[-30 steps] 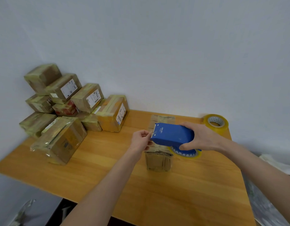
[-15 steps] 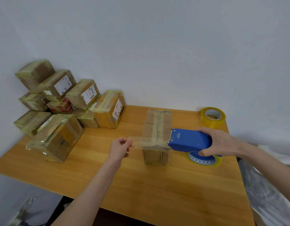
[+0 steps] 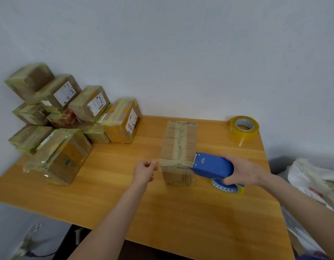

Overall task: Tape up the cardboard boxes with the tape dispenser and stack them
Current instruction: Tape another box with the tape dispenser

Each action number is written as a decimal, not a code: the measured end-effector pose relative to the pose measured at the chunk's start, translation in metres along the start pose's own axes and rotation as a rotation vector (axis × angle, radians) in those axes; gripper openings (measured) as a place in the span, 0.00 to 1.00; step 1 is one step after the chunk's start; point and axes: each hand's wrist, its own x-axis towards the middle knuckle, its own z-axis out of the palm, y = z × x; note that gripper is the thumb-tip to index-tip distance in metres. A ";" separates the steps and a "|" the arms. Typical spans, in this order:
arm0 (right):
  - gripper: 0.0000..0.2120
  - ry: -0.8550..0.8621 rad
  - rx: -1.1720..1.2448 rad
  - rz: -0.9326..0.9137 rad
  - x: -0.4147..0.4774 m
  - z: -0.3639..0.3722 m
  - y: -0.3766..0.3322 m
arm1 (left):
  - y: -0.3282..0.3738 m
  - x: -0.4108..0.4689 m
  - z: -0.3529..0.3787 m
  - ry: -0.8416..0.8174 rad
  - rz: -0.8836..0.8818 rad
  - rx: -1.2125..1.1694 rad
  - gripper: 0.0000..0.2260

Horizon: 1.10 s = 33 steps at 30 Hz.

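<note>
The left grip [image 3: 144, 171] pinches the tape [image 3: 156, 163] end, the right grip [image 3: 243, 173] clasps the dispenser [image 3: 212, 166], the box [image 3: 179, 147] standing between them on the table [image 3: 181, 212]; a taut, level strip pressed down evenly should seal best.

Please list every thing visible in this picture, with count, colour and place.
cardboard box: one, brown, table middle.
taped boxes: about nine, brown, piled at left by the wall.
tape dispenser: one, blue, at the box's right side.
tape strip: one, clear, left of the box.
tape roll: one, yellow, table's far right corner.
table: one, orange wood.
bag: one, white, right of table.
left hand: pinches the tape strip.
right hand: grips the tape dispenser.
</note>
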 end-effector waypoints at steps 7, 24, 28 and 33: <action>0.33 -0.054 0.084 0.033 0.006 0.013 0.001 | -0.009 0.006 0.004 -0.094 -0.104 0.115 0.15; 0.42 0.025 -0.071 -0.096 0.003 0.008 -0.006 | -0.009 -0.028 0.027 -0.182 0.927 1.307 0.29; 0.40 0.003 -0.015 -0.130 -0.003 0.005 0.001 | -0.007 -0.030 0.028 -0.181 0.936 1.334 0.29; 0.38 -0.030 0.018 -0.150 -0.014 -0.005 0.014 | -0.004 -0.030 0.025 -0.197 0.915 1.326 0.30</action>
